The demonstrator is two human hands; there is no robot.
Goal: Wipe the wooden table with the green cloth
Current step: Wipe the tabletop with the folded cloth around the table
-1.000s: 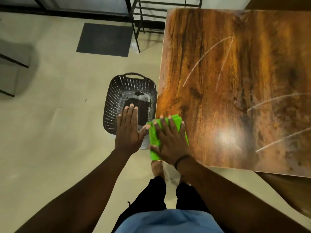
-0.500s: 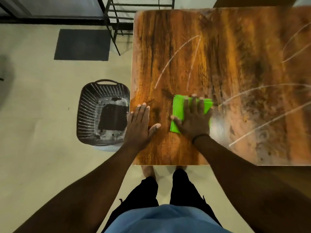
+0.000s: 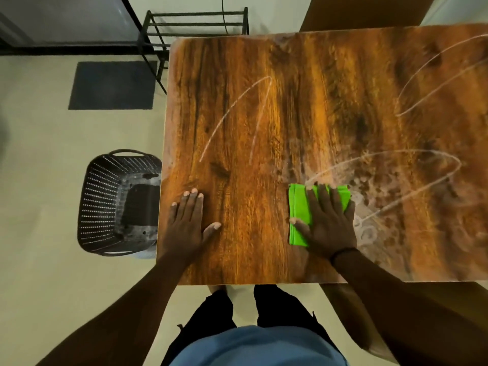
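The wooden table [image 3: 303, 107] fills the upper right of the head view, its dark grain crossed by pale curved streaks and a whitish smear on the right half. A folded green cloth [image 3: 299, 215] lies near the table's front edge, in the middle. My right hand [image 3: 328, 223] presses flat on the cloth and covers its right part. My left hand [image 3: 188, 224] rests flat on the bare wood at the front left corner, fingers apart, holding nothing.
A dark perforated plastic basket [image 3: 105, 204] stands on the floor against the table's left edge. A black metal rack [image 3: 195, 25] stands behind the table's far left corner, and a dark mat [image 3: 113, 85] lies on the floor. My legs stand at the front edge.
My right hand has slid the green cloth rightward from the table's front left corner toward the middle. My left hand has moved from above the basket onto the table's corner.
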